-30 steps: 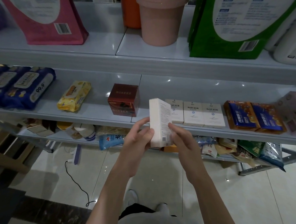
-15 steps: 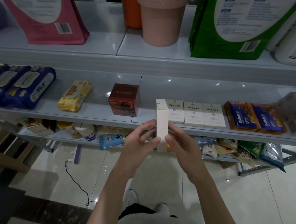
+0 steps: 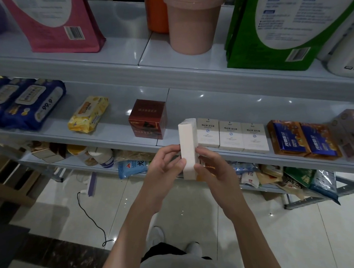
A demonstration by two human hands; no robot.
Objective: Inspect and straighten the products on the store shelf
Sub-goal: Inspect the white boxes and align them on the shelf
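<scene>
you're mid-inspection here: the box [image 3: 188,147] is off the shelf [image 3: 114,130] and up in front of its front edge, held upright with a narrow blank side facing you. your left hand [image 3: 165,169] pinches its left face between thumb and fingers, and your right hand [image 3: 213,171] is curled against the right face a bit lower, so both hands are gripping it. it looks fine to me: cream-white card, square corners, no dents or tears on the sides i can see. the printed face is turned away though. next move, i'd guess, is getting it back in line. there's a row [image 3: 231,138] of three matching boxes on the shelf just right of it and a red box [image 3: 147,119] to the left, with a gap between. you'd want to turn it so the label faces the same way as the others, then set it flush beside the row, squared to the shelf lip.
</scene>
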